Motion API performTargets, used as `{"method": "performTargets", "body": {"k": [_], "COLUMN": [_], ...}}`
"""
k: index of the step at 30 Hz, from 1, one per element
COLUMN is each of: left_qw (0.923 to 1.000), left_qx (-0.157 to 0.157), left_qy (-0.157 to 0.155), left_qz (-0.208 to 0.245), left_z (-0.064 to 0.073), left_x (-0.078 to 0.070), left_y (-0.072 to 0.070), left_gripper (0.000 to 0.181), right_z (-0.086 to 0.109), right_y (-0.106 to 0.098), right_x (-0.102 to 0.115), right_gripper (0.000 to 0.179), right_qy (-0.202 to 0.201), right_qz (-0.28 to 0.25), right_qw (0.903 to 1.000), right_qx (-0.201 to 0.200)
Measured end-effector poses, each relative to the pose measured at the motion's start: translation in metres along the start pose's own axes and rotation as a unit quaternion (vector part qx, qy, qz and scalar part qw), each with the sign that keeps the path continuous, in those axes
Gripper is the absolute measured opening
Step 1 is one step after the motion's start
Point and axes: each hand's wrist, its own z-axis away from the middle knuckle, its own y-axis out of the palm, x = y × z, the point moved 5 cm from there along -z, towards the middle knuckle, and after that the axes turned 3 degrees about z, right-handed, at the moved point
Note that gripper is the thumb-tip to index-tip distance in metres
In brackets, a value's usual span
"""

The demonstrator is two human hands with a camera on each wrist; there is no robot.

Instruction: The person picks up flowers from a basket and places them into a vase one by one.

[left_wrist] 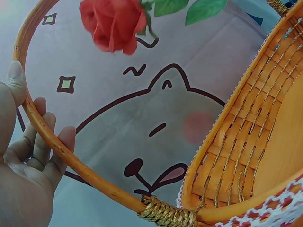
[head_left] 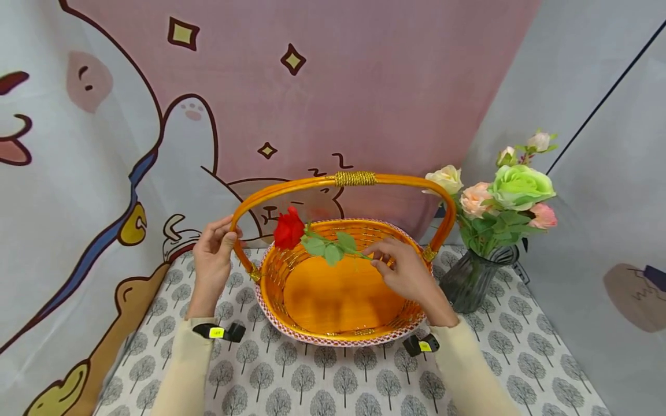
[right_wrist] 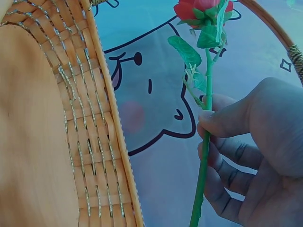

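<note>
A red artificial rose with green leaves is held above the woven orange basket. My right hand pinches its green stem between thumb and fingers, and the bloom points left in the head view. On the left side of the arched basket handle, my left hand grips with the thumb on one side and the fingers on the other. The left wrist view shows the rose bloom apart from that handle. Only the bare floor of the basket shows inside it.
Right of the basket stands a dark ribbed glass vase with several artificial flowers, close to the handle's right side. A tree-patterned cloth covers the table. Behind hangs a pink and white cartoon backdrop.
</note>
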Motion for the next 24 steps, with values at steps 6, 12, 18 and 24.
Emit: {"method": "performTargets", "body": {"k": [6,12,18,24], "left_qw": [1.0000,0.9999,0.9995,0.9991], "left_qx": [-0.003,-0.016,-0.023,-0.027], "left_qy": [-0.004,-0.003,-0.009,-0.017], "left_qz": [-0.008,-0.001,-0.018,-0.029], "left_z": [0.002,0.001,0.001,0.002], "left_x": [0.000,0.000,0.000,0.001], "left_y": [0.001,0.001,0.000,0.000], "left_gripper": [0.036,0.034,0.034,0.034], "right_z": [0.016,0.033,0.051,0.066], "right_y": [-0.013,-0.032,-0.057,-0.083], "right_x": [-0.005,-0.010,-0.014,-0.017], "right_gripper": [0.025,0.025,0.028,0.033], "right_qy": [0.013,-0.003,-0.016,-0.026], "right_qz": [-0.017,-0.001,0.009,0.010], "right_qw": [0.9995,0.9975,0.9911,0.9817], "right_qx": [-0.023,-0.070,-0.132,-0.188]}}
